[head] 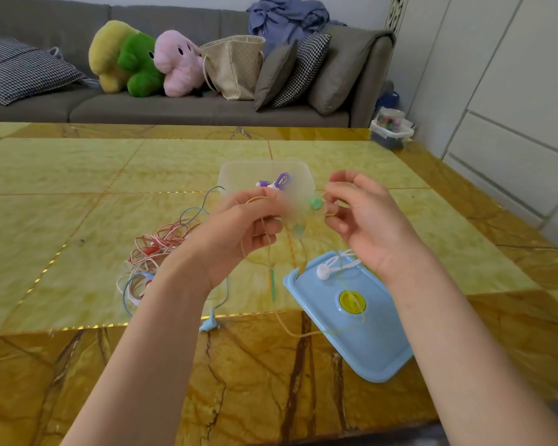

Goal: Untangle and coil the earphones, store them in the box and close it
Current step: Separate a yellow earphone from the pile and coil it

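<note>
Both hands are raised over the table, holding a yellow earphone cable with green earbuds. My left hand grips the cable with curled fingers. My right hand pinches it near one green bud. The cable hangs down and trails across the blue lid. Behind the hands stands the clear box, with purple earphones inside. A tangle of red, white and blue earphones lies to the left. White earphones rest on the lid.
The yellow marble table reaches to a grey sofa with plush toys, a bag and cushions. A small plastic container sits at the far right corner. White cabinets stand on the right.
</note>
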Tool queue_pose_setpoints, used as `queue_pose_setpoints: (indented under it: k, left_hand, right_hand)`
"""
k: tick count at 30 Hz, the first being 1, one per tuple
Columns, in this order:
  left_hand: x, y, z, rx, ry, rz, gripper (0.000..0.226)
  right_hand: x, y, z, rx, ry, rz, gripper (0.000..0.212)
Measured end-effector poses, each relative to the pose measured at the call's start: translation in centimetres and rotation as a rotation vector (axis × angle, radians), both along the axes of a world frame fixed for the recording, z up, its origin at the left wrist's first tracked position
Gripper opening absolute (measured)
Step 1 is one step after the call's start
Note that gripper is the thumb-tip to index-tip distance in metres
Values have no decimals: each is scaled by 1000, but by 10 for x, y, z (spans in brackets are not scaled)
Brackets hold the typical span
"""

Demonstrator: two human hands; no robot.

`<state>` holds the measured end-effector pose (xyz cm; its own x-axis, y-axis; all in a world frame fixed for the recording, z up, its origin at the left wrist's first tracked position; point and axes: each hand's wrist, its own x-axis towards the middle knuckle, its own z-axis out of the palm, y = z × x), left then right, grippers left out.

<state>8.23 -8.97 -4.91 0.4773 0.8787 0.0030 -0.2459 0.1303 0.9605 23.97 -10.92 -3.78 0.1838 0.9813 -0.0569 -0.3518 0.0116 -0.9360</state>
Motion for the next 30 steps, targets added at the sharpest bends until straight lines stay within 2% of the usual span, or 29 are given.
queue_pose_setpoints:
  k: [4, 5, 7, 9, 12, 13, 16, 18, 22, 26, 28, 30]
  left_hand:
    - [1, 1, 0, 36, 78, 99, 14]
    - [1, 1, -1, 48, 92, 126, 15]
    - [1, 1, -2, 67, 122, 172, 17]
    - [2, 1, -2, 96, 171, 221, 18]
    - [6, 1, -4, 132, 215, 272, 19]
    - [7, 1, -4, 136, 218, 279, 18]
    - [9, -1, -5, 140, 221, 275, 17]
    - [12, -1, -4, 192, 281, 294, 16]
    - [17, 0, -1, 326, 419, 337, 16]
    - [14, -2, 0, 345, 533, 235, 20]
    - [12, -2, -1, 340, 559, 244, 19]
    - [8, 0, -1, 320, 560, 286, 14]
  right_hand:
    - [0, -2, -2, 74, -523, -79, 17]
    - [1, -2, -1, 102, -580, -125, 15]
    - [3, -4, 4, 169, -572, -150, 8]
    - [2, -7, 7, 208, -572, -42, 8]
    - [-5, -9, 3, 199, -774, 86, 6]
    - [-6, -8, 1, 190, -770, 90, 6]
    - [-6, -6, -1, 141, -538, 87, 7]
    - [-4, -6, 0, 134, -473, 73, 10]
    - [-4, -3, -2, 134, -554, -35, 17]
    - [9, 4, -3, 181, -872, -340, 25]
    - [14, 4, -2, 201, -884, -360, 26]
    - [14, 2, -2, 188, -771, -289, 24]
